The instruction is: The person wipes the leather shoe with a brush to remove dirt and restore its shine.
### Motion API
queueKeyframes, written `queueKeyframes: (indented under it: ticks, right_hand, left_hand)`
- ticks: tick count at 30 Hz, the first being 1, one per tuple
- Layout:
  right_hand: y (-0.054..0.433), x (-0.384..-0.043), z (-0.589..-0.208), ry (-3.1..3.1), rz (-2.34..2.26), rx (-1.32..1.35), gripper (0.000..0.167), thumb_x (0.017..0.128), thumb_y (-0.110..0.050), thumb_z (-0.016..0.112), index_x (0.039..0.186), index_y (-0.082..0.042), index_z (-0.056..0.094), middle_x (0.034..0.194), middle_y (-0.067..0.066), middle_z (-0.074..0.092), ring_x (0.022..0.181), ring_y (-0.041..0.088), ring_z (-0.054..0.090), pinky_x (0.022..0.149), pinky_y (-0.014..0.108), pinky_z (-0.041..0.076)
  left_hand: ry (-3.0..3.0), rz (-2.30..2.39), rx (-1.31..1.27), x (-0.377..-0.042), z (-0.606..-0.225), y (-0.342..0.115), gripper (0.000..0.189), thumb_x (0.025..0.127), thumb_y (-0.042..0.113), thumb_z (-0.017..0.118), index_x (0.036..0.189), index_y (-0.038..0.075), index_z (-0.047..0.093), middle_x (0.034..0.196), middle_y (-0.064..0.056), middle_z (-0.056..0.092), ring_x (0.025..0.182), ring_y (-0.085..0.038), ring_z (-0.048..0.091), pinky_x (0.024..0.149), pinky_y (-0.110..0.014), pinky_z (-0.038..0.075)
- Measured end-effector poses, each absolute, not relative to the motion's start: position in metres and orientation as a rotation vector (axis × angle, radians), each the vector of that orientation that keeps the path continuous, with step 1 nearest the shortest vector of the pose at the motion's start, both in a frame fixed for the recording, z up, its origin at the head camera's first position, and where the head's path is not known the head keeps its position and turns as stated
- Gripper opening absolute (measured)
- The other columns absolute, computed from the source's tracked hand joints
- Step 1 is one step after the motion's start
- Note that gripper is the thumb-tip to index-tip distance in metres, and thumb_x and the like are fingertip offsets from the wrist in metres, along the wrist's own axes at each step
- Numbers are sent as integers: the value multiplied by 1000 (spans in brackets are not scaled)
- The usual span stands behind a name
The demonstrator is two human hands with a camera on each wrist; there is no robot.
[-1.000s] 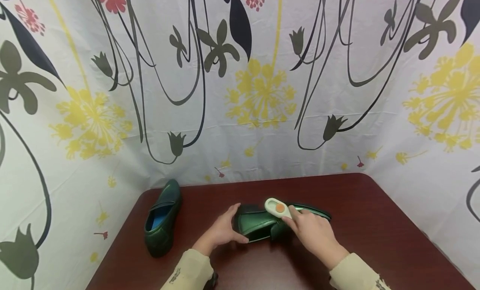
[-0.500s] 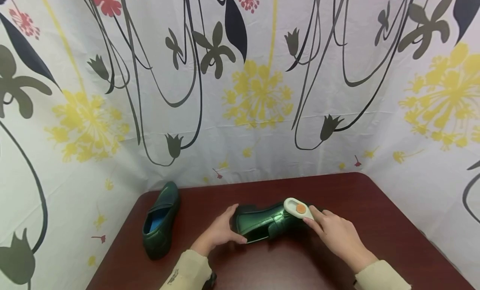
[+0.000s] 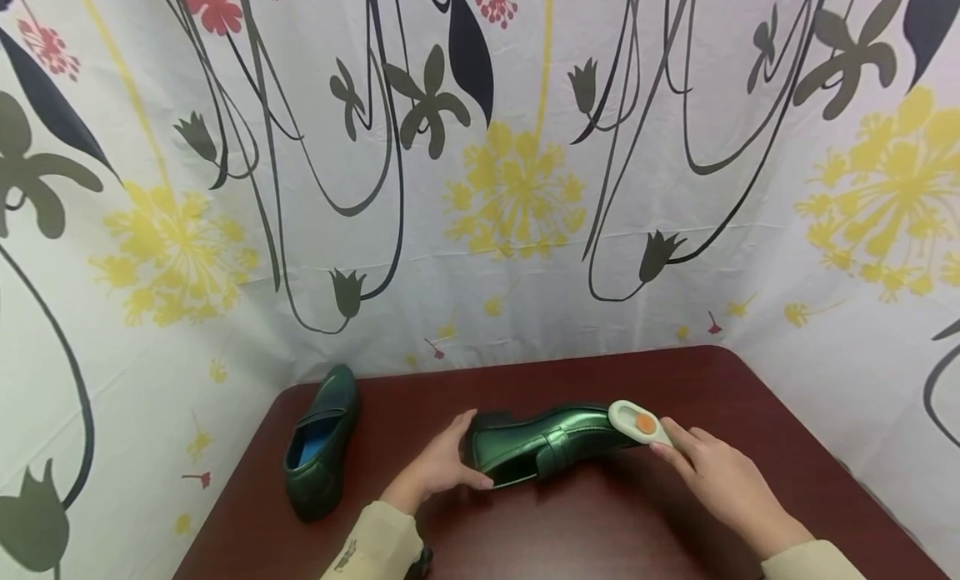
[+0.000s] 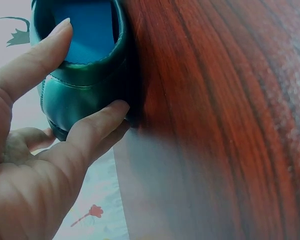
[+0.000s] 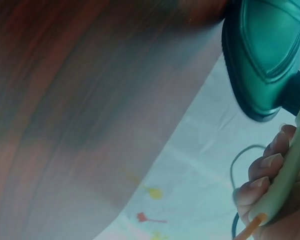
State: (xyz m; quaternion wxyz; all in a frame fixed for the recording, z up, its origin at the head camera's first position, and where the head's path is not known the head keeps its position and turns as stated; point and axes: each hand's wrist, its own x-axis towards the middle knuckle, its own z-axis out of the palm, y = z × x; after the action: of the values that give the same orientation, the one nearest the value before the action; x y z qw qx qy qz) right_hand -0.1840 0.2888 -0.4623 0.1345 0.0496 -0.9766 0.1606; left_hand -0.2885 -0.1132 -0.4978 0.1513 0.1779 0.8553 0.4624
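A shiny green loafer [image 3: 517,441] lies tilted on its side on the table, with its toe to the right. My left hand [image 3: 437,463] grips its heel; in the left wrist view the thumb hooks inside the collar, over the blue insole [image 4: 90,32], and fingers press the outside of the heel. My right hand [image 3: 723,480] holds a pale brush [image 3: 626,416] with an orange spot by its handle, at the toe. In the right wrist view the brush's dark bristles [image 5: 296,94] touch the side of the toe, and the fingers curl round the handle.
The matching green loafer [image 3: 322,459] stands upright at the table's left edge. The dark red wooden table [image 3: 570,530] has a rounded back right corner. A white cloth with printed flowers [image 3: 510,313] hangs around its back and sides.
My right hand has moved the brush rightward along the loafer, from its middle to the toe. The left hand still holds the heel in place.
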Motion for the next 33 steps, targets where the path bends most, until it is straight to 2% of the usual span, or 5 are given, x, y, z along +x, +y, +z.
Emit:
queueKeyframes:
  ticks: [8,19,33]
  right_hand:
    - [303,-181,-465,-2913,551,110,68,102,-55,51,148,-4,50,122,19,66,109,42,65,79,58,51]
    - [292,-186,-463,-2858,505,152,65,103,-53,50,147,-5,51,122,17,66,110,39,66,83,58,51]
    - [263,-200,-452,-2831,427,227,59,103,-49,53,143,-7,57,113,15,69,103,35,69,78,55,54]
  left_hand:
    - [2449,1331,501,-289,-498,-115,116,71,24,94,162,18,22,169,-10,18,155,-37,18,116,-61,33]
    - [2448,1333,513,-287,-499,-114,116,72,23,93,162,17,21,170,-12,15,155,-38,18,116,-62,31]
    - [2447,1334,508,-287,-499,-114,116,71,22,93,162,17,21,170,-13,15,155,-38,17,117,-62,29]
